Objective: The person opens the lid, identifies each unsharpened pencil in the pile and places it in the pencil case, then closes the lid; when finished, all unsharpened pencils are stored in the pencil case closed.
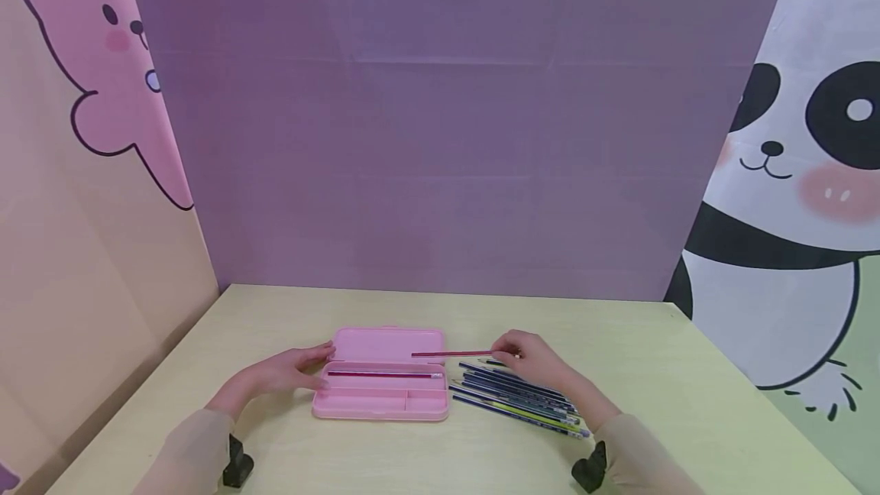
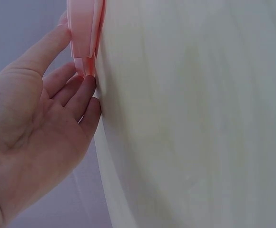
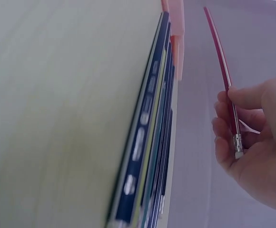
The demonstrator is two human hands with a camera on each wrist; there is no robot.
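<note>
At far left, a smooth pale wall (image 1: pixel 76 273) with a flat, black-outlined pink cartoon figure (image 1: pixel 89 44). Across the upper middle, a lightly creased purple backdrop (image 1: pixel 440 136); below, a tabletop (image 1: pixel 344 461) in pale, faintly grained wood tone. Lower left of the frame, a soft beige sleeve (image 1: pixel 189 449) with a small black device (image 1: pixel 237 464) at the wrist, then a bare left hand (image 1: pixel 285 370): loosely spread, gently bent, with fingertips at the lid's left edge and thumb by the tray, touching without gripping.

Bottom centre, a glossy pink pencil case (image 1: pixel 380 415), apparently plastic, rectangular with rounded corners, opened flat; shallow lid (image 1: pixel 378 344) at the back, tray in front. Within the tray's long rear slot, a dark red pencil (image 1: pixel 378 374) lengthwise; in front, a longer and a shorter compartment split by a thin divider (image 1: pixel 406 399).

Over the lid's right part, a slim red pencil (image 1: pixel 450 354) with pale stripe, silver metal band and whitish eraser, near level and pointing left. Right of the case, slanting towards lower right, a loose fan of pencils (image 1: pixel 516 396), mostly dark blue with pale markings, one yellow-green. Above and partly in front of this fan, a right hand (image 1: pixel 532 357), fingers curled, pinching the red pencil near its eraser end. Lower right, a second beige sleeve (image 1: pixel 639 449) and black device (image 1: pixel 590 468); at far right, a panda drawing (image 1: pixel 763 319).
</note>
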